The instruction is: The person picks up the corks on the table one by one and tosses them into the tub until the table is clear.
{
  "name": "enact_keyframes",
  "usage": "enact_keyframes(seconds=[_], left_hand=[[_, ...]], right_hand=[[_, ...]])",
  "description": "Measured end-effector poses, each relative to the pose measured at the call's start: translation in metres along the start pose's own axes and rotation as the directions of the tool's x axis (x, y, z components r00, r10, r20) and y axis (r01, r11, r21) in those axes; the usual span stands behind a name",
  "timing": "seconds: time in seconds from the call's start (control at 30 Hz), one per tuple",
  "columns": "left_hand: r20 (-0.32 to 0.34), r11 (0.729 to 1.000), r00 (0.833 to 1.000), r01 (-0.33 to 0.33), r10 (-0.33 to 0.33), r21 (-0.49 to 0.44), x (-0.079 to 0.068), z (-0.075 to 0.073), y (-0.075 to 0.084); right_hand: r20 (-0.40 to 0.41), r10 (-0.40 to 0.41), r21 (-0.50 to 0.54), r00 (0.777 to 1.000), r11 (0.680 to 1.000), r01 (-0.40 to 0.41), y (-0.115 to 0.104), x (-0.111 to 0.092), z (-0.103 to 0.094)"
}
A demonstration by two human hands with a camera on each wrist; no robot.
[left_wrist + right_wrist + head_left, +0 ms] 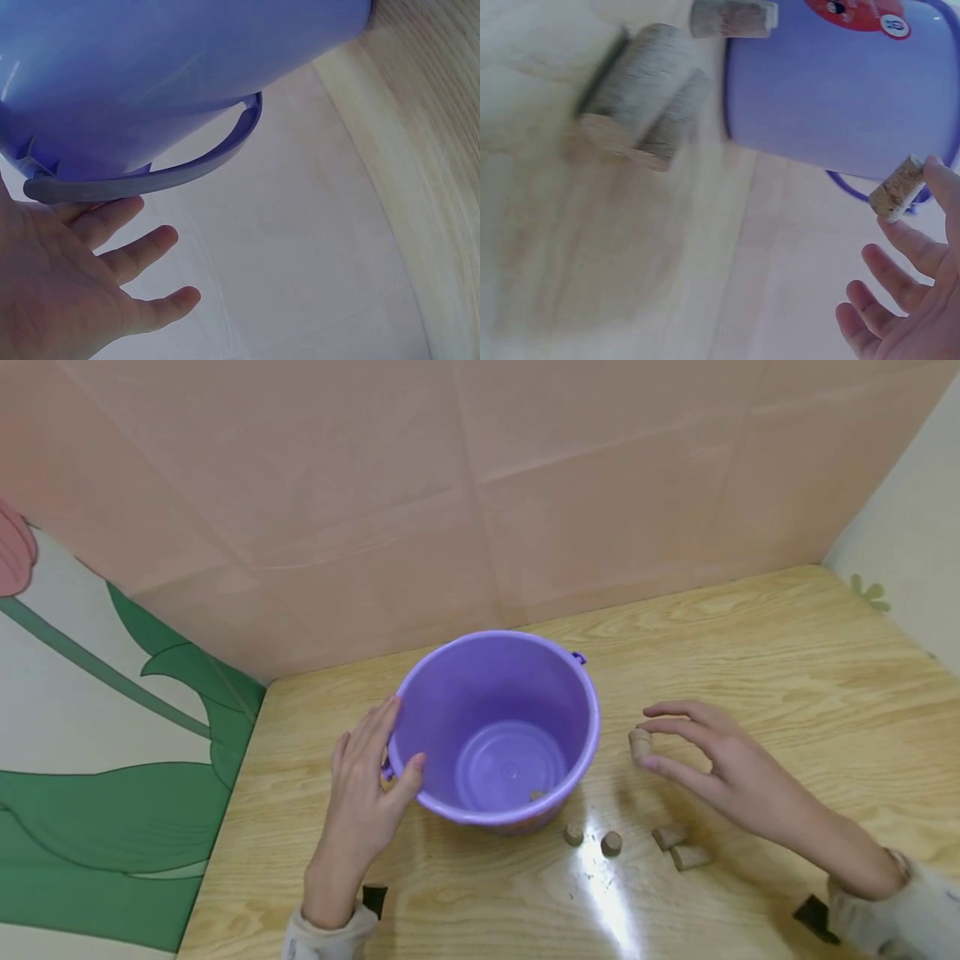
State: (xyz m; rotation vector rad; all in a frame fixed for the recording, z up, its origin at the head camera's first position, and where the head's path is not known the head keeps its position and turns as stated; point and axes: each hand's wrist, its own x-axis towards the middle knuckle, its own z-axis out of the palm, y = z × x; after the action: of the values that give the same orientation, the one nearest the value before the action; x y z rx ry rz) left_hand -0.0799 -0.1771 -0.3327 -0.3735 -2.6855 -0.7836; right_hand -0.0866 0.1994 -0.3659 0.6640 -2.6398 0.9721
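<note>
Tabletop [750,647]: cork [641,747] in right hand [726,768]

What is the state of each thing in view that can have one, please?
Purple bucket: standing on the table, open-topped, small piece inside.
Bucket handle: hanging down.
Left hand: touching the bucket's rim.
Held cork: off the table.
Right hand: pinching that cork.
Two corks beside the bucket: on the table, apart.
Two other corks: lying close together.
</note>
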Motion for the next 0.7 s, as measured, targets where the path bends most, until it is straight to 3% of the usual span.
enact_keyframes(seconds=[0.27,0.5,0.7], left_hand=[[-0.001,1.0,1.0,0.006,-0.006,-0.009,-0.003,-0.001,0.001],[-0.015,1.0,1.0,-0.007,0.007,-0.014,-0.004,0.0,0.002],[-0.01,1.0,1.0,0.005,-0.005,-0.007,-0.004,-0.001,0.003]], right_hand=[[-0.03,-0.017,-0.012,0.999,1.0,0.017,-0.014,0.007,-0.011],[-0.131,-0.153,0.042,0.98,0.986,0.159,-0.025,0.019,-0.017],[-0.209,-0.201,0.085,0.957,0.971,0.223,-0.032,0.027,-0.018]])
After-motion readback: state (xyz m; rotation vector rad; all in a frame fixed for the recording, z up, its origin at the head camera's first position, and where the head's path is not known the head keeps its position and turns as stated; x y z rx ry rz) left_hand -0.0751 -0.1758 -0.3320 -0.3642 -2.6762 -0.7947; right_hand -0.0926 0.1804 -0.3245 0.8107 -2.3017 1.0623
